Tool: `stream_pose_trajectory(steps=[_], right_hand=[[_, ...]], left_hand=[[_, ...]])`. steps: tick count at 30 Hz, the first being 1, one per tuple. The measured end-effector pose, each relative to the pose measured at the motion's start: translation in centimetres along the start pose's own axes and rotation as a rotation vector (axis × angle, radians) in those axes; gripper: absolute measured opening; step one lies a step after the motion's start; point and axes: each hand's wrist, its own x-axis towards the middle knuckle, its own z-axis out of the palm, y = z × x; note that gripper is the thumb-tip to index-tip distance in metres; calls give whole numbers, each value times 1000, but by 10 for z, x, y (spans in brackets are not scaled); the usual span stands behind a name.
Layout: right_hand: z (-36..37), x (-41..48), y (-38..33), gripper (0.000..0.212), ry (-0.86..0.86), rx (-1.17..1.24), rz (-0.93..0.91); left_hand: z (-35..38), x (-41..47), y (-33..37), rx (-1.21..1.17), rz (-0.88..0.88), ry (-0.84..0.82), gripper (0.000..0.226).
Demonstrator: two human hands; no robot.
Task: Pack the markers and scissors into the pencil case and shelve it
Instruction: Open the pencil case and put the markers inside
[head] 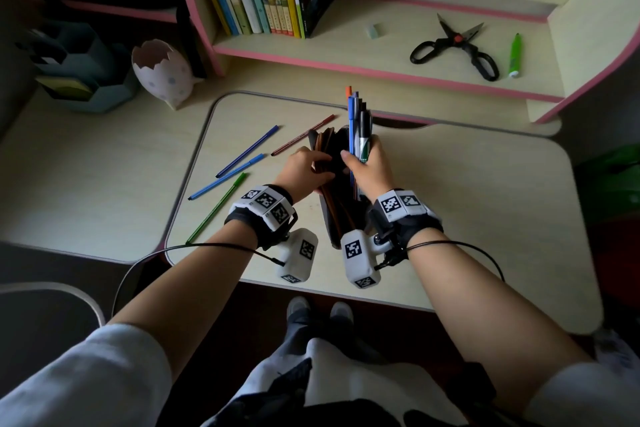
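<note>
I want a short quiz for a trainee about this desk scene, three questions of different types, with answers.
1. True or false: the scissors are already in the pencil case.
2. How many markers lie loose on the desk left of the case?
3. Which hand grips a bundle of markers? A) left B) right

Key
1. False; they lie open on the shelf.
2. Four: purple, blue, green, brown.
3. B; the right hand holds them, while the left hand rests on the case's opening.
</note>
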Motion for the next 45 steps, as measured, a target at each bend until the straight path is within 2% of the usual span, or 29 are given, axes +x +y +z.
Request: stream_pose_trajectory(steps=[3, 12, 16, 18, 20, 22, 28, 32, 35, 39, 45], right_hand=[[7, 1, 7, 54, -81, -45, 93], [8, 6, 15, 66, -222, -269, 157], [3, 8, 16, 60, -243, -300, 153], [1, 10, 17, 47, -267, -333, 149], [0, 12, 18, 31, -276, -367, 113], [-1, 15, 18, 25, -254, -372, 70], [-9, 15, 12, 27, -109, -284, -5], [-13, 23, 0, 31, -80, -290, -49], [-17, 29, -12, 42, -113, -372, -157], [-17, 41, -24, 55, -242, -579, -322], [-8, 51, -26, 56, -361, -845, -379]], left_hand=[[-1, 0, -2, 3, -7, 1, 39], [-2, 5, -1, -6, -23, -2, 36], [-2, 6, 0, 5, -29, 9, 37], [-2, 7, 0, 25, -28, 8, 38], [-1, 8, 2, 24, -22, 8, 37], [0, 8, 3, 35, -7, 2, 37], [2, 10, 3, 97, -3, -21, 45], [0, 12, 1, 140, -5, -21, 47], [-1, 13, -3, 158, -4, -17, 47], [-1, 15, -7, 151, 4, -8, 46], [-5, 16, -10, 170, 22, -2, 44]])
